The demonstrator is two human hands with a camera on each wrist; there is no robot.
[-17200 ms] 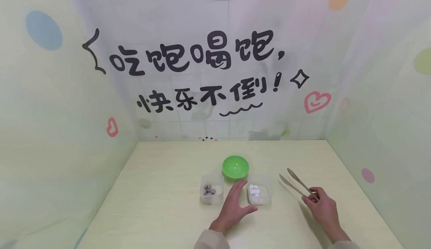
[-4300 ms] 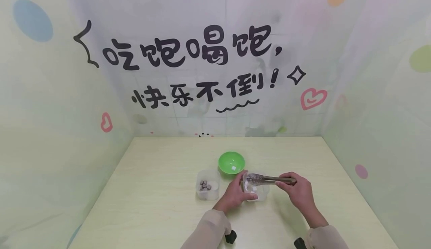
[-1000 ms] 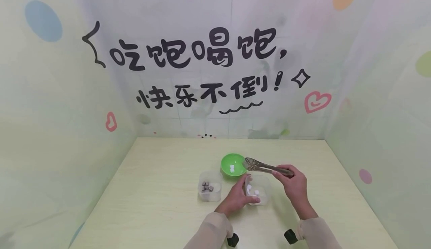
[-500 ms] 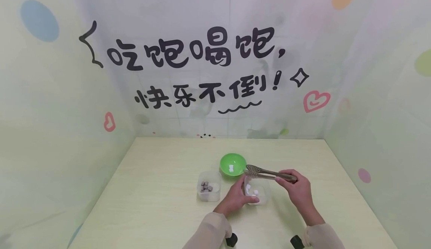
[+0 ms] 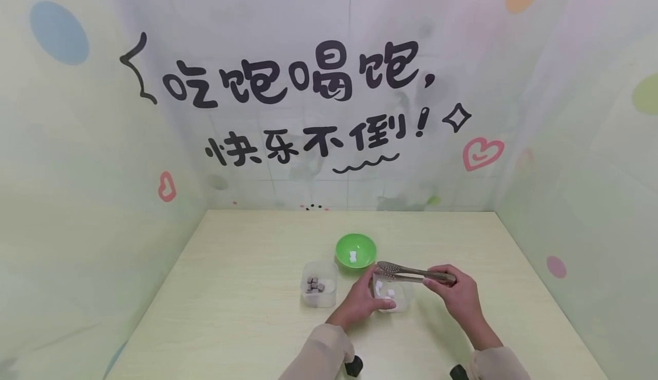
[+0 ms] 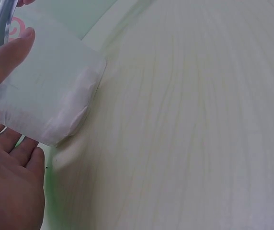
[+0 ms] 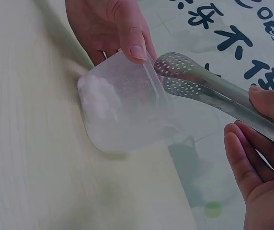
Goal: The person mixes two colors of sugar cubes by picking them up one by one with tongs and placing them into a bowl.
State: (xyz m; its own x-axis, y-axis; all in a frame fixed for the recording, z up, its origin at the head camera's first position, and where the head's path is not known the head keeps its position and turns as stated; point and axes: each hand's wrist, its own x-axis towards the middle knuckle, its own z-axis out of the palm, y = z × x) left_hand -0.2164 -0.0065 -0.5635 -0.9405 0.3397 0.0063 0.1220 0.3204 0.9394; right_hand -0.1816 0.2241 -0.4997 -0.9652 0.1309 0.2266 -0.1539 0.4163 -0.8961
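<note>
My left hand (image 5: 358,300) grips a clear plastic container (image 5: 400,303) at its left side, the thumb on its near edge. Several white marshmallow-like pieces (image 5: 390,294) lie inside it. In the right wrist view the same container (image 7: 127,115) looks frosted, with the pieces showing through its wall. My right hand (image 5: 460,294) holds metal tongs (image 5: 416,274) whose perforated heads are over the container's rim, slightly apart. Whether anything sits between the heads I cannot tell. Behind the container stands a green bowl (image 5: 341,257) with white pieces (image 5: 352,256) in it.
Left of my left hand stands a second clear container (image 5: 329,297) with several brown cubes (image 5: 315,284). All stand on a pale wooden table (image 5: 231,311), with printed sheets (image 5: 288,191) hanging behind and at both sides.
Over the last second the tongs have moved from the green bowl's right rim towards me, to above the held container. Earlier, the bowl was without white pieces and my left hand was not gripping the container.
</note>
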